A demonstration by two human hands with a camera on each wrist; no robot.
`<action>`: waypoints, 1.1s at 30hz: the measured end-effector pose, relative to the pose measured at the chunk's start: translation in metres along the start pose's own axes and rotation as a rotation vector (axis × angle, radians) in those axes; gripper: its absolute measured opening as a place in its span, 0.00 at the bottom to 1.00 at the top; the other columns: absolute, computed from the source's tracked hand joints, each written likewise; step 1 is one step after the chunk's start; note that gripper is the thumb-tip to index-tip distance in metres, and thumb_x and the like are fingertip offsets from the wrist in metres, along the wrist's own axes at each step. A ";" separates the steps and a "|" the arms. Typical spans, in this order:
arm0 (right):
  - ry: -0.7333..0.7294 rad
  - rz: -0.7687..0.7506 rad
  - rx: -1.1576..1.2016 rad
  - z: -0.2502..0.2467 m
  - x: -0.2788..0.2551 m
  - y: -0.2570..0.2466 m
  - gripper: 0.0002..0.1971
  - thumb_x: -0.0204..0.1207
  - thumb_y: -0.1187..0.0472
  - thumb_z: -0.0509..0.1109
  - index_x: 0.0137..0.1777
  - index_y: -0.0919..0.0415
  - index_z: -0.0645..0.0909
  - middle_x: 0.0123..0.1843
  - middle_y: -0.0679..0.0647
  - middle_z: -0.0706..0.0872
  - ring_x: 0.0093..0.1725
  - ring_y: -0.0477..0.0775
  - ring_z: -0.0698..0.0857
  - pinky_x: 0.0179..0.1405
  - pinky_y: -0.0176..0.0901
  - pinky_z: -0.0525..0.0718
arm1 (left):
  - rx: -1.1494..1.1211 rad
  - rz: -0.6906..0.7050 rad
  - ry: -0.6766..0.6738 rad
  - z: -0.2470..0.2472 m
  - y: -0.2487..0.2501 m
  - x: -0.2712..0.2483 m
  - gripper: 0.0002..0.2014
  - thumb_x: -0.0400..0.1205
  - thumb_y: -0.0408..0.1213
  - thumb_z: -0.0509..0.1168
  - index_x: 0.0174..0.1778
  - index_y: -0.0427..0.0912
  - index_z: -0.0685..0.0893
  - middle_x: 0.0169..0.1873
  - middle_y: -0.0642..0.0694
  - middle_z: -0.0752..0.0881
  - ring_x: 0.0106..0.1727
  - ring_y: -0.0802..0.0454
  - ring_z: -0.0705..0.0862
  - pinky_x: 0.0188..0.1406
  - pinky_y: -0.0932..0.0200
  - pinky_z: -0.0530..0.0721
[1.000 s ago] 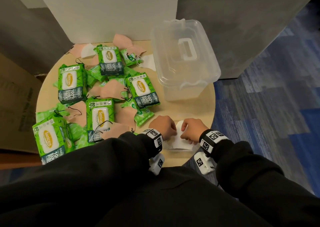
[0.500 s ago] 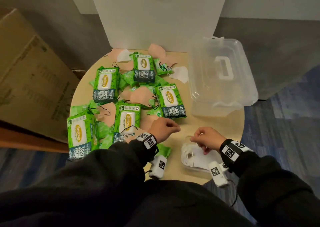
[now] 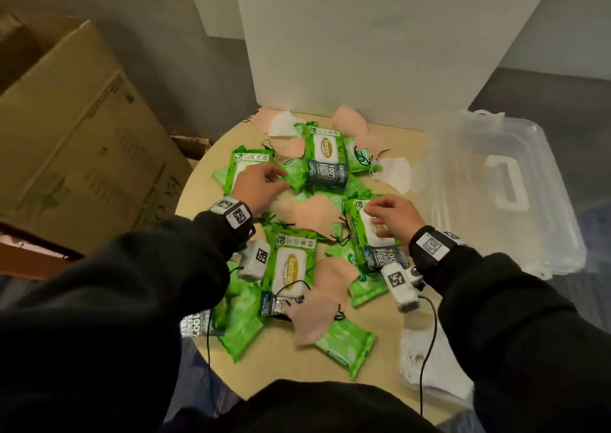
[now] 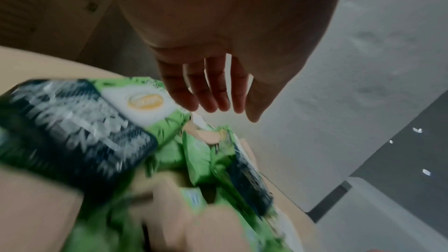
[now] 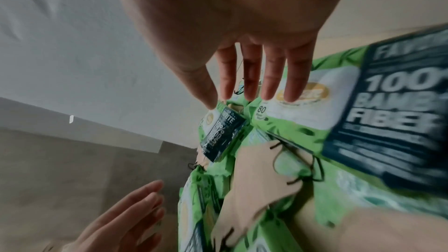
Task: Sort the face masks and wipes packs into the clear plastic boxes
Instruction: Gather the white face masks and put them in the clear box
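Note:
Several green wipes packs and pink and white face masks lie heaped on a round wooden table [image 3: 198, 194]. My left hand [image 3: 261, 184] hovers open above a wipes pack [image 3: 244, 168] at the pile's left; its straight fingers [image 4: 208, 91] hold nothing. My right hand [image 3: 390, 214] is spread open over another wipes pack [image 3: 373, 234] at the right, and its fingers [image 5: 254, 79] are straight above that pack [image 5: 363, 114]. A pink mask [image 3: 310, 211] lies between the hands. A small clear box [image 3: 429, 376] with white masks in it sits at the near right edge.
A big clear plastic box [image 3: 496, 194] with a white-handled lid stands at the table's right. A white panel [image 3: 363, 42] rises behind the table. A cardboard carton [image 3: 76, 141] stands on the floor to the left. Cables hang from both wrist cameras.
Both hands have left the small clear box at the near edge and moved forward over the pile, opening their fingers. The head view has tilted up and shifted left.

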State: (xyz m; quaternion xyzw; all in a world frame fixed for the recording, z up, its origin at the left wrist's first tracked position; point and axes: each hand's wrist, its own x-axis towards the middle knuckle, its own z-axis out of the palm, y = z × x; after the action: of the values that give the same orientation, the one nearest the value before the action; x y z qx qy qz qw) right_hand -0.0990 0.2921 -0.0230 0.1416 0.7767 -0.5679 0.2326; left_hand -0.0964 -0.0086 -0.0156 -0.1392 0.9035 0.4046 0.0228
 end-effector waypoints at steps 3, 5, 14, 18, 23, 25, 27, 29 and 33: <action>0.145 -0.041 -0.114 0.009 0.051 -0.008 0.05 0.77 0.61 0.78 0.49 0.56 0.85 0.51 0.54 0.87 0.51 0.56 0.84 0.49 0.51 0.83 | 0.127 0.044 -0.004 -0.018 -0.009 0.055 0.14 0.78 0.43 0.78 0.58 0.48 0.91 0.53 0.48 0.90 0.52 0.47 0.87 0.53 0.54 0.82; 0.212 -0.035 -0.272 0.012 0.084 -0.009 0.08 0.77 0.56 0.77 0.53 0.53 0.85 0.59 0.55 0.87 0.57 0.58 0.85 0.59 0.52 0.83 | 0.197 0.053 -0.014 -0.025 -0.017 0.093 0.14 0.78 0.44 0.78 0.59 0.48 0.90 0.59 0.46 0.87 0.58 0.46 0.86 0.55 0.56 0.79; 0.150 0.133 -0.697 0.027 0.164 -0.003 0.29 0.70 0.43 0.71 0.72 0.47 0.82 0.74 0.60 0.77 0.75 0.66 0.76 0.74 0.53 0.73 | 0.459 0.109 -0.274 0.005 -0.032 0.222 0.19 0.80 0.42 0.74 0.66 0.46 0.87 0.79 0.42 0.72 0.78 0.42 0.75 0.79 0.49 0.72; 0.196 0.105 -0.710 0.032 0.171 0.018 0.37 0.60 0.33 0.62 0.73 0.39 0.79 0.79 0.56 0.73 0.78 0.64 0.73 0.75 0.62 0.75 | 0.633 0.112 -0.419 0.031 -0.043 0.253 0.21 0.83 0.38 0.65 0.73 0.48 0.85 0.89 0.44 0.60 0.87 0.40 0.62 0.84 0.41 0.67; 0.306 0.046 -0.796 0.036 0.163 0.018 0.30 0.81 0.44 0.68 0.83 0.46 0.72 0.88 0.49 0.66 0.86 0.55 0.64 0.80 0.52 0.66 | 0.638 0.127 -0.515 0.053 -0.052 0.269 0.13 0.82 0.37 0.64 0.57 0.34 0.87 0.59 0.37 0.80 0.55 0.39 0.83 0.52 0.52 0.78; 0.334 0.046 -0.770 0.036 0.165 0.021 0.31 0.81 0.45 0.68 0.84 0.50 0.71 0.87 0.50 0.69 0.85 0.56 0.66 0.81 0.53 0.67 | 0.621 0.137 -0.494 0.061 -0.061 0.272 0.16 0.77 0.42 0.67 0.57 0.37 0.86 0.56 0.39 0.83 0.58 0.38 0.85 0.57 0.48 0.83; 0.382 0.026 -0.676 0.035 0.165 0.024 0.28 0.81 0.50 0.71 0.81 0.55 0.76 0.83 0.55 0.75 0.81 0.59 0.72 0.80 0.53 0.70 | 0.565 0.115 -0.454 0.062 -0.065 0.267 0.19 0.72 0.44 0.65 0.55 0.39 0.84 0.55 0.39 0.85 0.57 0.36 0.86 0.58 0.43 0.87; 0.472 -0.014 -0.568 0.034 0.163 0.025 0.21 0.78 0.59 0.73 0.72 0.58 0.84 0.74 0.57 0.83 0.72 0.62 0.81 0.73 0.52 0.77 | 0.466 0.061 -0.369 0.051 -0.055 0.253 0.19 0.71 0.41 0.65 0.57 0.40 0.87 0.57 0.39 0.88 0.56 0.36 0.88 0.59 0.42 0.88; 0.633 -0.036 -0.388 0.037 0.151 0.018 0.15 0.75 0.69 0.73 0.57 0.51 0.85 0.57 0.56 0.87 0.51 0.60 0.86 0.56 0.52 0.85 | 0.088 -0.018 0.006 0.014 -0.039 0.221 0.18 0.75 0.35 0.78 0.62 0.46 0.92 0.60 0.47 0.90 0.64 0.45 0.86 0.68 0.53 0.81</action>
State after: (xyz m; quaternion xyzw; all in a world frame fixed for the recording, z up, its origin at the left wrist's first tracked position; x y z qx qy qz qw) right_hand -0.2117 0.2555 -0.1260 0.2498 0.9058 -0.3422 -0.0067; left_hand -0.2989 -0.0743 -0.0868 -0.1473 0.9192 0.3640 0.0299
